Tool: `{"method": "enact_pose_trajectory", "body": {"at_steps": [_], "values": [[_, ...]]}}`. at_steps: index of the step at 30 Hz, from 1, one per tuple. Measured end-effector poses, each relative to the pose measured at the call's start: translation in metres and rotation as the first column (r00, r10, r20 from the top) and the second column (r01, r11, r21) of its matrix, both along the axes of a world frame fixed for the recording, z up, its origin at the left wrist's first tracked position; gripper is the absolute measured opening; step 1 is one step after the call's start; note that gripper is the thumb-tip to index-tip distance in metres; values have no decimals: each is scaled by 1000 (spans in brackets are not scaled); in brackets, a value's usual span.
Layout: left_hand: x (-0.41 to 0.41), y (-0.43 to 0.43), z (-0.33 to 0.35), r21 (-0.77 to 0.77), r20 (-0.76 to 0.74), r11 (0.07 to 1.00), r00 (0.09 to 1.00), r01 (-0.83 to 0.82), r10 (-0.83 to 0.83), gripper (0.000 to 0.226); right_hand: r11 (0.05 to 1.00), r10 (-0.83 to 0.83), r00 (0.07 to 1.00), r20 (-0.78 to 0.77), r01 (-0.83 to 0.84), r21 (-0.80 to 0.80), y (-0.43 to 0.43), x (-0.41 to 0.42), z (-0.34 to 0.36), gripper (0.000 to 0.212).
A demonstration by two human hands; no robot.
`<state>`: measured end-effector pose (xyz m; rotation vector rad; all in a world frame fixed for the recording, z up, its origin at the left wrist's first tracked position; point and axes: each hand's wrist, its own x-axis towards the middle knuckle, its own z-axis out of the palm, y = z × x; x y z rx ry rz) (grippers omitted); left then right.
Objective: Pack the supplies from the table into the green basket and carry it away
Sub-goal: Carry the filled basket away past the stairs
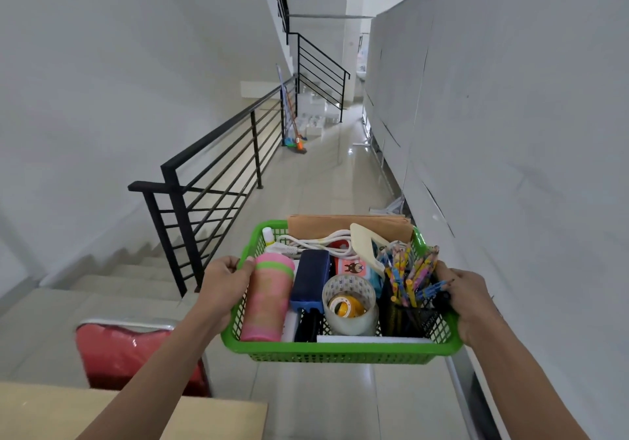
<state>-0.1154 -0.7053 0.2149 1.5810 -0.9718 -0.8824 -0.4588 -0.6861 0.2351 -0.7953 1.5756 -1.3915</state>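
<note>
Green basket [340, 349] packed, off table [129, 412], carried level ahead of you, long axis crosswise. Your left hand [224, 279] grips left rim, right hand [466, 300] grips right rim. Corridor straight ahead; stairs drop left.

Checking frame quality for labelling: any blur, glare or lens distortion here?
Head view: strong wide-angle bending of the walls and black railing; glare streaks on the glossy floor; the green basket and both hands, left and right, fairly sharp; red chair softly blurred.
</note>
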Motion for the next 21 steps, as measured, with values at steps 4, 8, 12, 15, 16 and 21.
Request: {"method": "enact_pose_trajectory", "body": {"at_steps": [4,8,12,15,16,21], "values": [[-4,-66,-8,31,8,999,1000,-11,11,29,1000,-12,1000,7,12,-15,-63,-7,-6,40],[-16,-137,-6,33,42,999,999,-18,16,30,1000,6,1000,8,-6,-15,-143,-18,-9,43],[-23,-207,-3,42,62,999,998,-29,26,32,1000,28,1000,12,-27,-11,-220,-31,-10,50],[-28,-264,-7,30,67,998,996,-54,52,34,998,59,998,15,-59,-11,-279,-36,-9,36],[-28,-279,-7,32,84,997,995,-65,62,34,999,53,999,7,-53,-6,-294,-36,-8,36],[-22,-354,-12,-17,252,996,963,-90,92,41,999,48,999,8,-48,0,-377,-26,-16,42]]}}
